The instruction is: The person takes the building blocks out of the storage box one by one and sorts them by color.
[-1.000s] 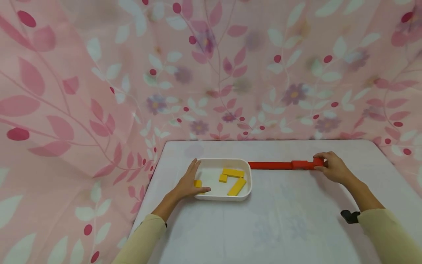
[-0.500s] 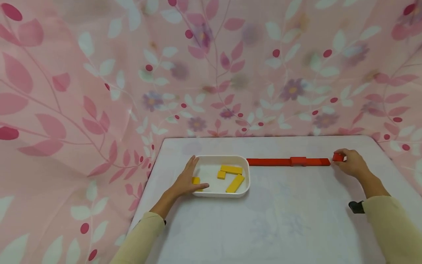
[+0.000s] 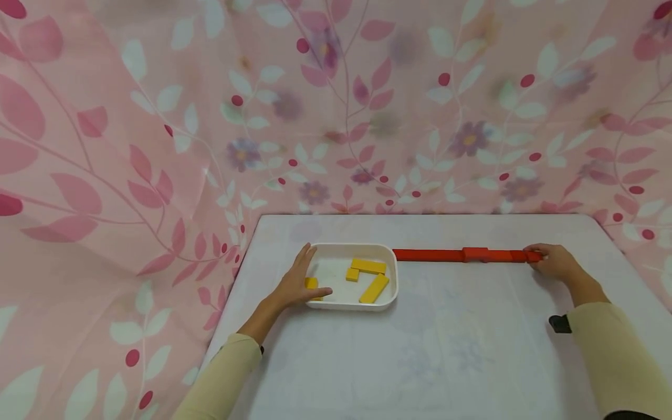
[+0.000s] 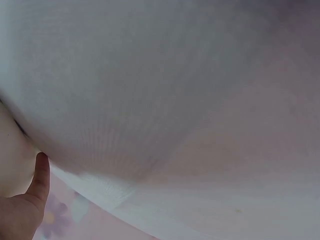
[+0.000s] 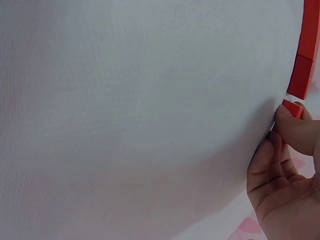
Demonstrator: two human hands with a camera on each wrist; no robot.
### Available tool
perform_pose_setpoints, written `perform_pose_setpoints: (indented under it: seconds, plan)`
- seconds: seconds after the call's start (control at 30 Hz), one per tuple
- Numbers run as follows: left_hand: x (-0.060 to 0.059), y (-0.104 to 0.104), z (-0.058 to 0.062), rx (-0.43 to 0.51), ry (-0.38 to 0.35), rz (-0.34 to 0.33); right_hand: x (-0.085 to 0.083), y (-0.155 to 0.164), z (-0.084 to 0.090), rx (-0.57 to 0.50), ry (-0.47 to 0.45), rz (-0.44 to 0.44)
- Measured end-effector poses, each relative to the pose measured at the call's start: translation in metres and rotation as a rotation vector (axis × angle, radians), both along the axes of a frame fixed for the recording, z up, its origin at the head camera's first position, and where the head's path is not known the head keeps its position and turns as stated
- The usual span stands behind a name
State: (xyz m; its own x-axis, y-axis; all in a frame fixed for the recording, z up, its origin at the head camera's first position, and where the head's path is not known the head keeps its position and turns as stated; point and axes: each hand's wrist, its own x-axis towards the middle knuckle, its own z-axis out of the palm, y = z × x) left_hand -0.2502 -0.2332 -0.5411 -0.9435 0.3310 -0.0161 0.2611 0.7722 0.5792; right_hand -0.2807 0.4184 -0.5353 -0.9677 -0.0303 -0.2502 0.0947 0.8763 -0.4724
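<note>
A small red rectangular block (image 3: 534, 256) is at the right end of the row, on the far right part of the counter (image 3: 420, 361), which is covered with white cloth. The right hand (image 3: 559, 263) pinches it between thumb and fingertips, the other fingers curled beneath, so part of the block is hidden. The right wrist view shows a narrow gap between it and the straight row of flat red blocks (image 3: 430, 255) to its left. A wider red block (image 3: 475, 253) rises above the middle of that row; I cannot tell exactly how it is seated.

At its left end the row reaches the far right corner of a white rectangular tray (image 3: 338, 305) with rounded corners; whether they touch is unclear. Inside lie a long yellow bar (image 3: 368, 266), a small yellow block (image 3: 352, 274) just on its near side and a slanted yellow bar (image 3: 374, 289) towards the right wall. The left hand (image 3: 294, 284) spreads wide over the tray's left end, fingers straight and thumb extended, gripping nothing; it partly covers another yellow piece (image 3: 312, 283).

Beyond the counter and to its left hangs pink floral cloth (image 3: 367, 116).
</note>
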Motion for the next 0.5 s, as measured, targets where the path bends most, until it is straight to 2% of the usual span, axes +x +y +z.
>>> perform_pose_setpoints:
  seconds: [0.27, 0.5]
  plan:
    - [0.001, 0.000, -0.001, -0.004, -0.013, 0.006, 0.001, 0.003, -0.011, -0.105, -0.031, -0.064]
    - [0.000, -0.001, 0.000, 0.000, 0.008, 0.009, 0.001, -0.002, -0.006, -0.180, -0.065, -0.129]
